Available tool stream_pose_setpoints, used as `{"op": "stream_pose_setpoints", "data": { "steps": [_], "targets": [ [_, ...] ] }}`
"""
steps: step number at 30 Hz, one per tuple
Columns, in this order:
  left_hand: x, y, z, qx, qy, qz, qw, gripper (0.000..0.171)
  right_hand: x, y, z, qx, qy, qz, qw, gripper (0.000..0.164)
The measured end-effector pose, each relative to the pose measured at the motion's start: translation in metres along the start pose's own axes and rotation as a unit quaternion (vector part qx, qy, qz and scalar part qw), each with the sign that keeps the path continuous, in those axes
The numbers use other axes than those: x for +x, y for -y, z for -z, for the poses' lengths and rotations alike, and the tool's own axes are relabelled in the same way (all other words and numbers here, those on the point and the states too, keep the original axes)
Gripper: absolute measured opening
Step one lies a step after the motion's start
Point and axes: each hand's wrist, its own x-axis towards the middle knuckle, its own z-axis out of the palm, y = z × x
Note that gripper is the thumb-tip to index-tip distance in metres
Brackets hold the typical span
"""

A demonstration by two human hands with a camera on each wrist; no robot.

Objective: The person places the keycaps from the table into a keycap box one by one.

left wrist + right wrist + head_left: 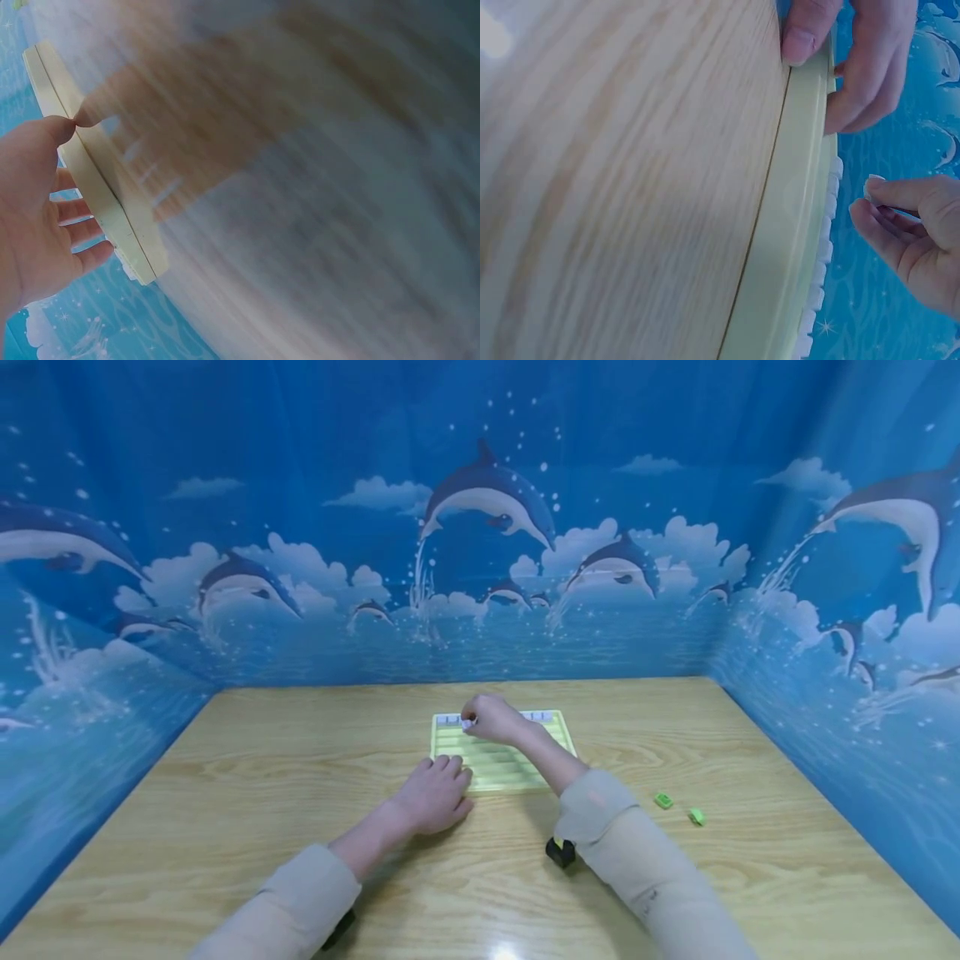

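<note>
A pale yellow-green ridged tray (498, 768) lies on the table, with a row of small white tiles (540, 716) along its far edge. My left hand (435, 795) rests on the tray's near left corner. In the left wrist view its thumb touches the front wall, and its fingers extend loosely over the tray. Above the far row, my right hand (497, 720) pinches a small white tile (875, 178) between thumb and fingertips. That hand covers part of the row in the head view.
Two small bright green pieces, one (663, 800) flat-looking and another (697, 817) nearer the front, lie on the wooden table (300, 752) right of the tray. A black wrist device (560, 852) shows beneath the right sleeve. A blue dolphin-print curtain (337, 643) borders the table's back and sides.
</note>
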Motion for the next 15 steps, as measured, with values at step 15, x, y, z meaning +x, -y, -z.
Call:
{"op": "stream_pose_setpoints", "data": {
  "steps": [15],
  "targets": [
    [0.0,0.0,0.001,0.017,0.005,0.001,0.9998,0.05,0.022,0.011,-0.014,-0.046,0.006,-0.027,0.999,0.015]
  ]
}}
